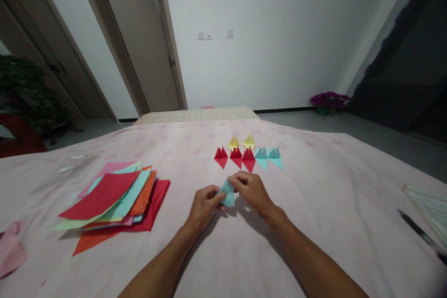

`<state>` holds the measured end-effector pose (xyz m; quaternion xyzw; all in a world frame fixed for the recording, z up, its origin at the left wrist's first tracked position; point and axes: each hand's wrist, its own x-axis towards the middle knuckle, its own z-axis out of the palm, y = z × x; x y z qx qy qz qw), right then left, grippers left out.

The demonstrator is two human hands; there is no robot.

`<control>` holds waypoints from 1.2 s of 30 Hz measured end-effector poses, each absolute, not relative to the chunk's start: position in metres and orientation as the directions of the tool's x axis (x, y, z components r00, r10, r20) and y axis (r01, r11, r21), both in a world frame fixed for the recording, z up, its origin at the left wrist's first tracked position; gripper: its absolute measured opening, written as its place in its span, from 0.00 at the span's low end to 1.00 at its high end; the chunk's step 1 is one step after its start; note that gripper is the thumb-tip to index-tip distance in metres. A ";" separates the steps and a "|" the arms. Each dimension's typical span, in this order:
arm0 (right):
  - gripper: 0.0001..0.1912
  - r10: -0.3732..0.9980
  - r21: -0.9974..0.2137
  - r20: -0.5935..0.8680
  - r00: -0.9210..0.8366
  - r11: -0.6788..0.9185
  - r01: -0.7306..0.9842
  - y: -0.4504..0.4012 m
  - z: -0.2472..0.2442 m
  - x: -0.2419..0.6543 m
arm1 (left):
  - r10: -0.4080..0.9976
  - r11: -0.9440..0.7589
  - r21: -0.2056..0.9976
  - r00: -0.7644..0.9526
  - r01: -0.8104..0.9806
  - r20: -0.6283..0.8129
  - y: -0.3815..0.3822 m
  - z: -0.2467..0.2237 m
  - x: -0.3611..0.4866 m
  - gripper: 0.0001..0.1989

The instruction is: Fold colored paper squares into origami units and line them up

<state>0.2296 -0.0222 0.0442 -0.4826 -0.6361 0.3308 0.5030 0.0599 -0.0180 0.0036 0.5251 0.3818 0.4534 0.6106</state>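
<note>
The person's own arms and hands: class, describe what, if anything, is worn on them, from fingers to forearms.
The left hand and right hand wear no gloves. Both wrists show no watch or bracelet. The left forearm and right forearm show no sleeves within view. No ring can be made out.
</note>
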 end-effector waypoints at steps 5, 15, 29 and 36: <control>0.13 0.943 -0.907 0.307 -0.127 0.330 0.261 -0.019 0.044 0.233 | 0.965 0.027 0.990 0.260 -0.141 0.011 -0.018 0.002 0.059 0.15; 0.11 0.956 -0.947 0.288 0.058 0.275 0.166 -0.018 0.037 0.229 | 0.950 0.004 0.996 0.310 -0.093 0.025 -0.016 0.000 0.060 0.16; 0.14 0.671 -0.230 0.555 -0.491 0.691 0.685 -0.034 0.023 0.224 | 0.921 -0.387 0.888 0.061 0.250 0.384 -0.003 -0.004 0.038 0.14; 0.05 0.705 -0.121 0.414 -0.575 0.669 0.733 -0.049 0.012 0.216 | 0.908 -0.414 0.811 0.248 0.413 0.337 -0.015 -0.006 0.030 0.16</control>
